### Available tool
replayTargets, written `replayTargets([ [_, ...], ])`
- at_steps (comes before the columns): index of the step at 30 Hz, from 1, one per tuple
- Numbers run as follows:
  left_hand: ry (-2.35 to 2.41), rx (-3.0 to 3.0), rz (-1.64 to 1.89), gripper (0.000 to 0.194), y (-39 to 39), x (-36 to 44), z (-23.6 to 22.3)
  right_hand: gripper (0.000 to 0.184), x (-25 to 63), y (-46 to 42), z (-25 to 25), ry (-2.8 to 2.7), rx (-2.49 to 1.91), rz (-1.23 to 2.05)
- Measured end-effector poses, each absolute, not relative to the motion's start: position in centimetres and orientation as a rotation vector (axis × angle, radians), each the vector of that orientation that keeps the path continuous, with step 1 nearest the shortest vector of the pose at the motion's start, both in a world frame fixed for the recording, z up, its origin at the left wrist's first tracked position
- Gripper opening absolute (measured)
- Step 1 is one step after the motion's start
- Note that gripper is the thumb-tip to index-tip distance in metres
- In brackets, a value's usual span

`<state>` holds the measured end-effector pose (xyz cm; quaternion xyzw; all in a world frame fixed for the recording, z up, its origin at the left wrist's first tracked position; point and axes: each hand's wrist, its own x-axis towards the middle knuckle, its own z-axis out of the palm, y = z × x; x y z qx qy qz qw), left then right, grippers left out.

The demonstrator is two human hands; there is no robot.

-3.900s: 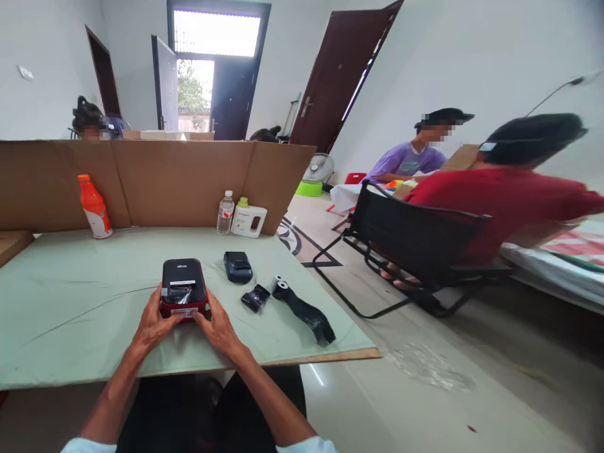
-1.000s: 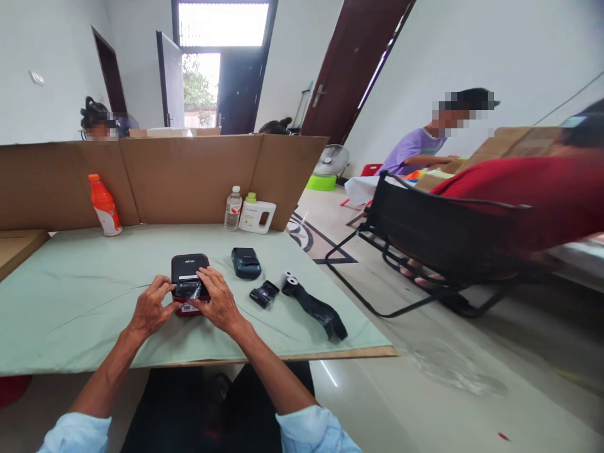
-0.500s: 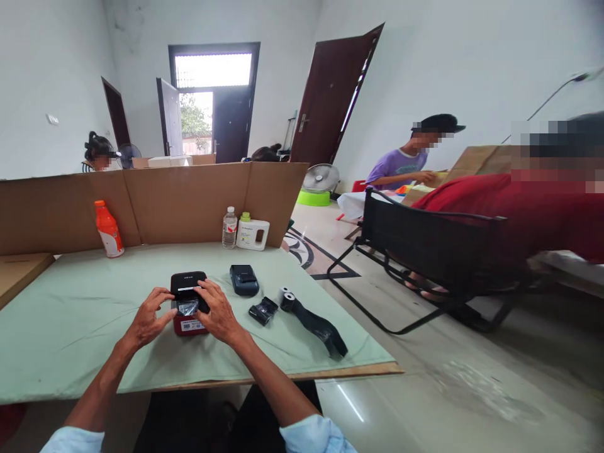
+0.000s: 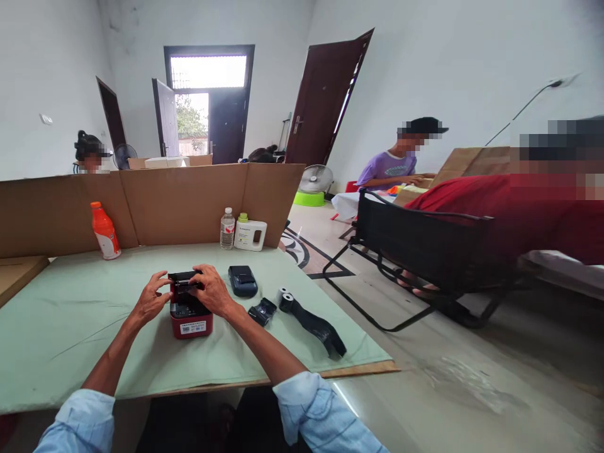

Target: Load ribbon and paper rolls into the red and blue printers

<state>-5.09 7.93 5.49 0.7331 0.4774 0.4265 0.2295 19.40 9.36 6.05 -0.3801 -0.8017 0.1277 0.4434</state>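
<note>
A small red and black label printer stands on the pale green table in front of me, its black lid raised. My left hand rests against the printer's left upper edge with curled fingers. My right hand is closed over the top of the raised lid. To the right lie a dark blue device, a small black cartridge and a roll with a black ribbon trailing toward the table edge.
A cardboard screen lines the back of the table, with an orange bottle, a clear water bottle and a white jug before it. A black folding chair holds a person in red on the right; other people sit farther off.
The printer's lid has gone from closed to raised under my right hand. Both hands moved up from the printer's front to its top. The view shifted slightly.
</note>
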Motion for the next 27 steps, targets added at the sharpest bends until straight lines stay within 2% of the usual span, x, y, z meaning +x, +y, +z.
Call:
replayTargets([
  [5, 1.219, 1.966, 1.172, 0.039, 10.4, -4.9, 4.6, 0.008, 19.3, 11.0, 6.5, -1.976, -0.916, 0.312],
  [12, 1.155, 1.857, 1.221, 0.065, 11.5, -4.4, 1.8, 0.011, 18.8, 11.0, 5.6, -1.923, -0.892, 0.287],
  [23, 1.158, 1.695, 1.361, 0.071, 12.1, -3.0, -2.2, 0.013, 18.8, 8.5, 3.2, -1.652, -0.856, 0.361],
  [27, 1.174, 1.665, 1.379, 0.071, 12.4, -2.9, -2.8, 0.016, 18.8, 7.5, 2.6, -1.601, -0.904, 0.513],
])
